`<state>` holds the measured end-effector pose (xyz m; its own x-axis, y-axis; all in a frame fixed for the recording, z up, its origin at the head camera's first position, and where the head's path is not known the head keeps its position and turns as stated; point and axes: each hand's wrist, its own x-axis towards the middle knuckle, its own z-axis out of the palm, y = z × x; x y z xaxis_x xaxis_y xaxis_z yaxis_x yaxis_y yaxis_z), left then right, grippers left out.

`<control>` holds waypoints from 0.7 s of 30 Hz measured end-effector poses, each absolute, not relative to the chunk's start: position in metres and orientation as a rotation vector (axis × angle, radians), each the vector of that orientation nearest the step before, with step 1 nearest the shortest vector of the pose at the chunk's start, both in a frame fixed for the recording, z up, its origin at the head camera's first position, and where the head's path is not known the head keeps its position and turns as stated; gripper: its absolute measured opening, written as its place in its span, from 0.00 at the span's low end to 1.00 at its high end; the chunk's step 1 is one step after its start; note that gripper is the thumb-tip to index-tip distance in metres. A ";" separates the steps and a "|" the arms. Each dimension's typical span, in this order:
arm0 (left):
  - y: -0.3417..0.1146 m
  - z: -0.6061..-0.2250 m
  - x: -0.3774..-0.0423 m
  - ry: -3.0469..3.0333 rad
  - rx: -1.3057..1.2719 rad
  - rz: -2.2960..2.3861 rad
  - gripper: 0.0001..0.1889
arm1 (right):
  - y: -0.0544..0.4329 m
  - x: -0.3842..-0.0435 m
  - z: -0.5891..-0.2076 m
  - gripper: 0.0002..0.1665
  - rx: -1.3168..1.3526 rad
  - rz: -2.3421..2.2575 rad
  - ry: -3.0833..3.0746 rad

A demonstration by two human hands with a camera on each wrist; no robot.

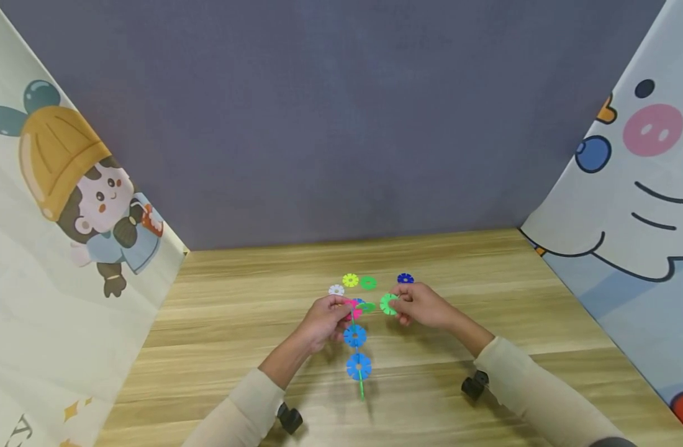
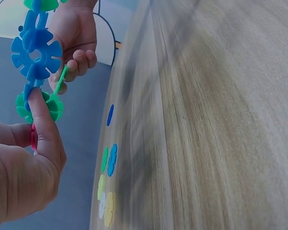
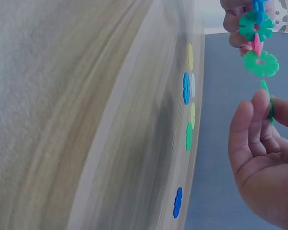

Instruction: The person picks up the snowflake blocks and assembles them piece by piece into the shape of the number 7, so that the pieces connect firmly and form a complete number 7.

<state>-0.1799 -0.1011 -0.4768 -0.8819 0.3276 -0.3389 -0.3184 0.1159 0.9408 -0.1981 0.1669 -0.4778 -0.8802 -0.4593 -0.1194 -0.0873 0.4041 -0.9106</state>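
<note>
Between thumb and fingers my left hand (image 1: 323, 321) pinches the pink notched disc (image 1: 354, 312), part of a chain of interlocking plastic discs. Blue discs (image 1: 355, 336) and a green disc at the end hang from it toward me. On the chain's right side a green disc (image 3: 260, 63) sticks out. My right hand (image 1: 421, 304) pinches a loose light green notched disc (image 1: 388, 304) by its edge. In the right wrist view this disc is seen edge-on, a small gap from the chain's green disc. Fingers partly hide the pink disc.
On the wooden table (image 1: 252, 285) behind the hands lie loose discs: yellow-green (image 1: 350, 280), green (image 1: 368, 282), dark blue (image 1: 405, 278) and white (image 1: 336, 290). The left wrist view also shows a blue disc (image 2: 112, 160) and a pale yellow one (image 2: 109, 210). A grey panel (image 1: 341, 136) stands behind.
</note>
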 end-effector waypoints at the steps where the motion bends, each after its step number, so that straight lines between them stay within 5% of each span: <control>1: -0.101 -0.477 -0.180 1.927 0.005 1.819 0.12 | 0.167 -0.198 -0.479 0.09 -0.476 -1.477 2.305; 21: -0.097 -0.473 -0.177 1.971 0.034 1.832 0.12 | 0.159 -0.192 -0.482 0.14 -0.389 -1.554 2.209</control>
<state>-0.1772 -0.0969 -0.4732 -0.9000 0.3138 -0.3026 -0.2789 0.1189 0.9529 -0.1924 0.1590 -0.4821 -0.8770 -0.4496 -0.1696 0.0077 0.3397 -0.9405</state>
